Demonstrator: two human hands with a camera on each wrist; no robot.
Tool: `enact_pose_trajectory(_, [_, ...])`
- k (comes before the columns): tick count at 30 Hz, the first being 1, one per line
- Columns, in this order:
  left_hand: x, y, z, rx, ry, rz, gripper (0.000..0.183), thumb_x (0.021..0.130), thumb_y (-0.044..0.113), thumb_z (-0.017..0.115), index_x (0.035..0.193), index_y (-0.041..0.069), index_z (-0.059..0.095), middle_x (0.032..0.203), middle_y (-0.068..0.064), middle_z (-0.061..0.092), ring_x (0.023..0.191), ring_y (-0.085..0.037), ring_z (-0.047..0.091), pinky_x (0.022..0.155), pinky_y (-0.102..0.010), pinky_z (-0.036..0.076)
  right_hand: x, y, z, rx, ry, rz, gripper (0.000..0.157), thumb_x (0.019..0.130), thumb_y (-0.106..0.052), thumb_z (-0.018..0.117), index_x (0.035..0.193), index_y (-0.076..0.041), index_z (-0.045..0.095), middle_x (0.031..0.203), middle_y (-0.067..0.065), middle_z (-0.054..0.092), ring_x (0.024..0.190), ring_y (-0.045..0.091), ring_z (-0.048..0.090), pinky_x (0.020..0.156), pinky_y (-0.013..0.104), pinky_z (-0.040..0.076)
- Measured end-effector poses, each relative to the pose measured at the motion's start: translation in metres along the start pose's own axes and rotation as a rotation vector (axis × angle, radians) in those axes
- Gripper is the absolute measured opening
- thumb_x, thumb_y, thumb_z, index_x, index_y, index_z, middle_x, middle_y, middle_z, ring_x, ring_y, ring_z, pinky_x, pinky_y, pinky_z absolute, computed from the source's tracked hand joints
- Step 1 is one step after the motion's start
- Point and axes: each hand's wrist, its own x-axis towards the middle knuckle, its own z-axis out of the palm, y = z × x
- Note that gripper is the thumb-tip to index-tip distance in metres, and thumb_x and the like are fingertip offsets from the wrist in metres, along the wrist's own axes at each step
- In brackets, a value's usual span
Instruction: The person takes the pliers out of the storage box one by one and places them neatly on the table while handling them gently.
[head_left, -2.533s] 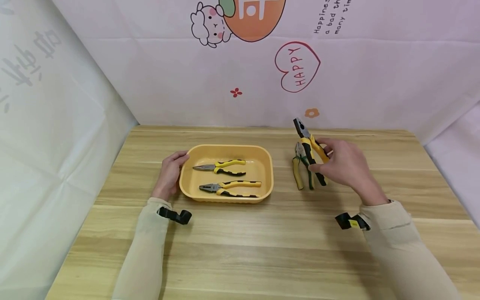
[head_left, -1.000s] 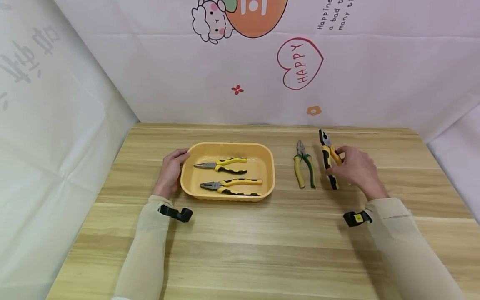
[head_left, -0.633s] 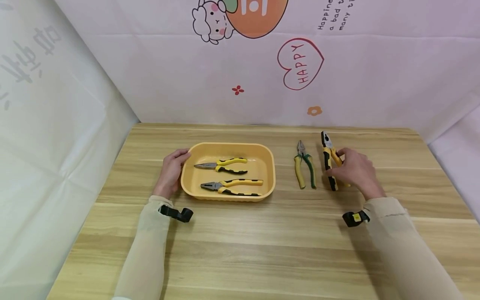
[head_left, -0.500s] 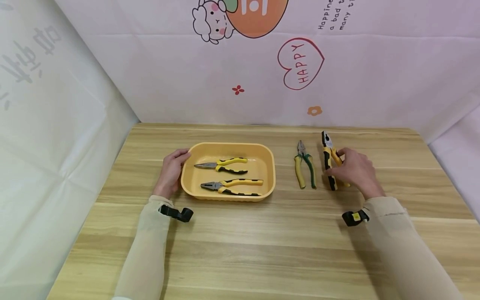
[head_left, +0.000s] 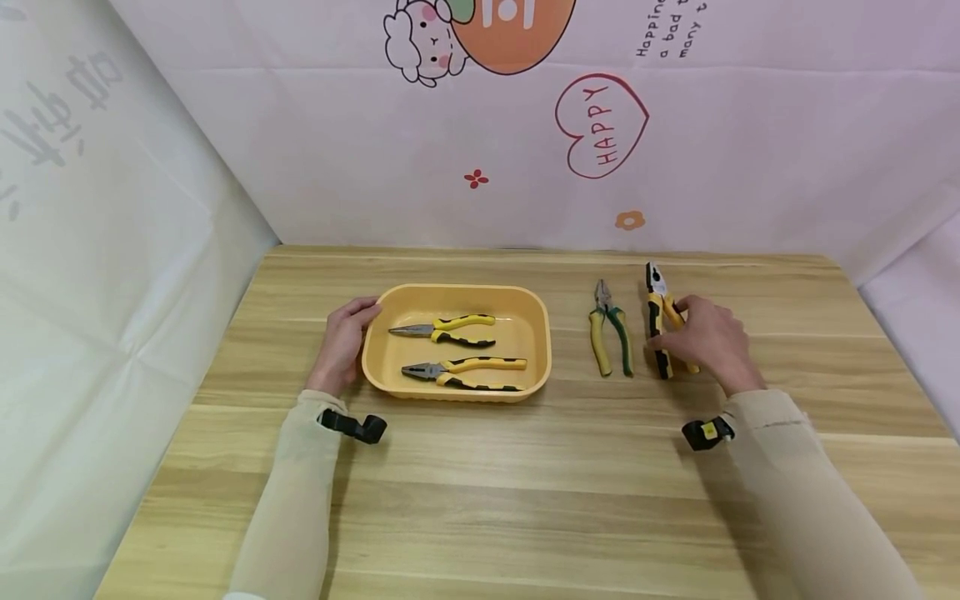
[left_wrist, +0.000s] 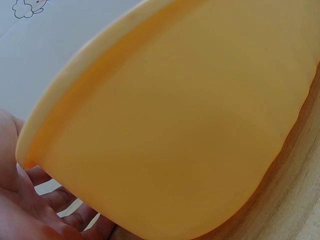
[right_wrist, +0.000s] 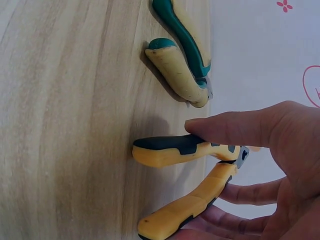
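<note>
- Shifted rightward from over the green-handled pliers point(head_left: 620, 330), yellow-black pliers point(head_left: 656, 317) are now sitting beside them.
- Your right hand point(head_left: 708, 337) is gripping the yellow-black pliers' handles, fingers curled.
- Your left hand point(head_left: 343, 337) is holding the tray point(head_left: 521, 337).

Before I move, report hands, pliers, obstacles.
Left hand holds yellow tray. Right hand grips yellow-and-black combination pliers. Between tray and right hand: green-and-cream pliers.

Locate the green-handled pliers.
In the head view, the green-handled pliers lie right of centre on the table, between the yellow tray and the right hand.
</note>
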Motion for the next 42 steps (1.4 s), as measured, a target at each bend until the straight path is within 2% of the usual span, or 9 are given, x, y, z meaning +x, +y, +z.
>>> enact_pose_trajectory(5, [0.0005, -0.0002, -0.0001, -0.006, 0.005, -0.003, 0.041, 0.106, 0.019, 0.052, 0.139, -0.005, 0.054, 0.129, -0.014, 0.055, 0.109, -0.021, 0.059, 0.089, -0.027, 0.055, 0.0006, -0.0006, -0.0001, -0.012, -0.006, 0.009, 0.082, 0.085, -0.039, 0.079, 0.139, 0.013, 0.046, 0.121, 0.037, 0.057, 0.08, 0.039, 0.061, 0.056, 0.042, 0.049])
enact_pose_trajectory(14, [0.0022, -0.0004, -0.0001, -0.015, 0.008, -0.003, 0.04, 0.107, 0.018, 0.052, 0.138, -0.006, 0.054, 0.129, -0.013, 0.054, 0.109, -0.02, 0.059, 0.09, -0.027, 0.054, 0.0019, 0.0002, -0.0005, -0.011, -0.029, 0.03, 0.082, 0.085, -0.04, 0.078, 0.138, 0.014, 0.046, 0.111, 0.034, 0.06, 0.076, 0.036, 0.06, 0.054, 0.04, 0.047])
enact_pose_trajectory(31, [0.0023, -0.0007, 0.0002, -0.025, 0.005, -0.001, 0.04, 0.107, 0.017, 0.051, 0.139, -0.006, 0.053, 0.129, -0.014, 0.054, 0.109, -0.021, 0.059, 0.092, -0.028, 0.054, 0.0047, 0.0003, -0.0008, -0.022, -0.061, 0.042, 0.082, 0.086, -0.04, 0.076, 0.139, 0.015, 0.047, 0.113, 0.035, 0.06, 0.076, 0.036, 0.062, 0.053, 0.04, 0.049])
enact_pose_trajectory(42, [0.0008, -0.0005, 0.0009, -0.03, 0.005, -0.001, 0.039, 0.107, 0.017, 0.051, 0.139, -0.005, 0.054, 0.128, -0.012, 0.055, 0.11, -0.021, 0.06, 0.089, -0.027, 0.055, 0.0053, 0.0012, -0.0002, -0.023, -0.067, 0.054, 0.074, 0.084, -0.04, 0.076, 0.129, 0.013, 0.053, 0.092, 0.023, 0.061, 0.072, 0.034, 0.058, 0.053, 0.04, 0.046])
